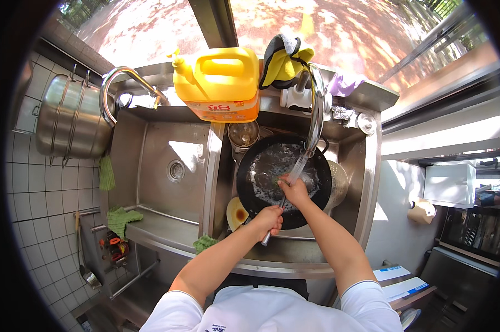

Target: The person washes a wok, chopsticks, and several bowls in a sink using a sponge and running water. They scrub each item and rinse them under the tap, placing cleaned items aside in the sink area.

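Note:
My left hand (269, 222) grips the metal handle (266, 240) of a utensil whose far end is hidden at my other hand and in the water. My right hand (295, 193) is closed around the utensil farther up, with a bit of green material, perhaps a cloth or scouring pad, at its fingertips. Water runs from the curved chrome faucet (315, 112) onto this hand. Below both hands a black wok (243, 174) holds foamy water in the right-hand sink basin (353, 199).
A yellow detergent jug (216, 89) stands behind the basins. Beside the wok are a metal pot (243, 135), a stained bowl (235, 213) and a perforated strainer (339, 184). Green cloths (123, 220) lie on the left rim. Yellow-black gloves (285, 62) hang over the faucet.

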Motion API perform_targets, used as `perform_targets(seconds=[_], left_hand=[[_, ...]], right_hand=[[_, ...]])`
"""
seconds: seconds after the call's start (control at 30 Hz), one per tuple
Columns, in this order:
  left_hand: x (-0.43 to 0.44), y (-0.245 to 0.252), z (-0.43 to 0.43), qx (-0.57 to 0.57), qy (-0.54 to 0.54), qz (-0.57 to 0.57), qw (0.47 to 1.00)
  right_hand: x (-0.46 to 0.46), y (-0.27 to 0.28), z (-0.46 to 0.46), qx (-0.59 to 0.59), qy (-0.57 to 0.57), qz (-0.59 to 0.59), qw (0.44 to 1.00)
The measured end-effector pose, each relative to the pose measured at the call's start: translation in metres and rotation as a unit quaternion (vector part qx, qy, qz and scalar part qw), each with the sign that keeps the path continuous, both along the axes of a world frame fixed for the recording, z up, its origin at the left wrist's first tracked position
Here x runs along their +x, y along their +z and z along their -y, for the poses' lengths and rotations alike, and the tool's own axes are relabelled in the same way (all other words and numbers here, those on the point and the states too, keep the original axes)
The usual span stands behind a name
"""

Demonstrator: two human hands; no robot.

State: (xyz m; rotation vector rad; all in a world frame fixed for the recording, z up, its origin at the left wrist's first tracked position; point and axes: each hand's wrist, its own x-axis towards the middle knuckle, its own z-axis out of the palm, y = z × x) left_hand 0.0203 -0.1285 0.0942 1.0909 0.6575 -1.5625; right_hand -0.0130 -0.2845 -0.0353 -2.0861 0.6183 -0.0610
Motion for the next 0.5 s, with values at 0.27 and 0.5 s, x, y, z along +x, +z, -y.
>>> perform_targets(seconds=[0.27, 0.5], left_hand=[[-0.012, 0.01, -0.013, 0.074, -0.172, 0.254, 0.949], [0.026, 0.005, 0.015, 0.021, -0.069, 0.107, 0.992]], right_hand=[[0.036, -0.019, 0.032, 0.09, -0.138, -0.026, 0.986], [0.011, 0.071, 0.021, 0.009, -0.033, 0.081, 0.996]])
